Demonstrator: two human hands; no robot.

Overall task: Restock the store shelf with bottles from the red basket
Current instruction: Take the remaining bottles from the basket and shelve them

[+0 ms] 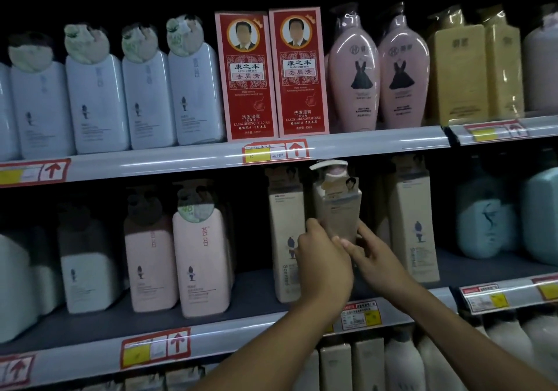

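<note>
A beige pump bottle is held up in front of the middle shelf, between two matching beige bottles, one on its left and one on its right. My left hand grips its lower left side. My right hand grips its lower right side and base. The bottle's bottom is hidden behind my fingers, so I cannot tell whether it rests on the shelf. The red basket is out of view.
Pink bottles stand left of the gap, teal ones at far right. The upper shelf carries white bottles, two red boxes, pink bottles and yellow ones. The upper shelf's front rail hangs just above the held bottle's pump.
</note>
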